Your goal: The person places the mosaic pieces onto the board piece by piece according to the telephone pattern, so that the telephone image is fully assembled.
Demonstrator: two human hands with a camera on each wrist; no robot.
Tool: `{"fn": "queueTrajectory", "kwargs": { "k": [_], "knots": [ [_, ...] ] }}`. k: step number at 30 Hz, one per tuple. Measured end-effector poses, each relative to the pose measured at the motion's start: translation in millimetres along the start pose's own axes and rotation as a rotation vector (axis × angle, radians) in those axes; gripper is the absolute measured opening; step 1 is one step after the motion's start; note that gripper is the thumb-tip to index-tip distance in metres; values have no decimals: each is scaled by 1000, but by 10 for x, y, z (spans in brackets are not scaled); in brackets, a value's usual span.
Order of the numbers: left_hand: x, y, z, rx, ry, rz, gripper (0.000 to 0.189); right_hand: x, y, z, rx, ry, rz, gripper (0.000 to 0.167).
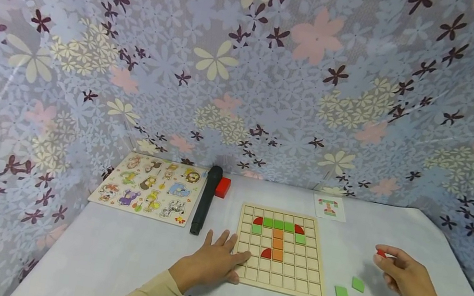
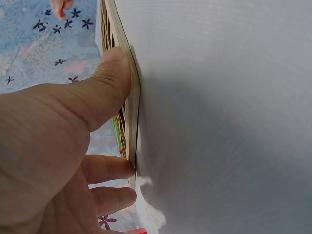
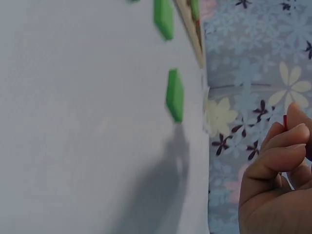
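A wooden grid board [image 1: 297, 279] lies on the table with green, orange and red pieces set in a T-like pattern. My left hand [image 1: 209, 262] rests at its left edge, fingers spread; the left wrist view shows the thumb [image 2: 113, 73] and fingertips against the board's side. Raised to the right of the board, my right hand [image 1: 409, 279] pinches a small red piece [image 1: 381, 253] between thumb and fingers. Only a sliver of that red piece [image 3: 285, 122] shows in the right wrist view. Several loose green squares [image 1: 341, 293] lie between the board and this hand.
A pattern card [image 1: 329, 207] lies behind the board. To the left are an animal puzzle board [image 1: 149, 186], a black microphone [image 1: 206, 201] and a red block [image 1: 222, 187]. A flowered cloth [image 1: 247, 91] hangs at the table's back.
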State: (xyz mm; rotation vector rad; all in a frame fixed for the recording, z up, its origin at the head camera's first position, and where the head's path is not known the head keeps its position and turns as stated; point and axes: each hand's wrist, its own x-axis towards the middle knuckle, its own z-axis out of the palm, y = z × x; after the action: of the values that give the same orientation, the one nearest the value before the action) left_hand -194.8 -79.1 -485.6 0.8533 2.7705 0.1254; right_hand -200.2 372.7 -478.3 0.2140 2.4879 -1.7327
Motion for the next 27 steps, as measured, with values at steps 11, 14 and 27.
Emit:
{"fn": "queueTrajectory", "kwargs": {
  "k": [11,14,27],
  "knots": [
    [4,1,1,17,9,6,68,79,-135,224,164,53,-11,32],
    [2,2,2,20,9,9,68,88,-172,303,174,56,-8,30],
    [12,-14,25,27,22,18,68,142,-317,710,183,-33,0,39]
  ]
}}
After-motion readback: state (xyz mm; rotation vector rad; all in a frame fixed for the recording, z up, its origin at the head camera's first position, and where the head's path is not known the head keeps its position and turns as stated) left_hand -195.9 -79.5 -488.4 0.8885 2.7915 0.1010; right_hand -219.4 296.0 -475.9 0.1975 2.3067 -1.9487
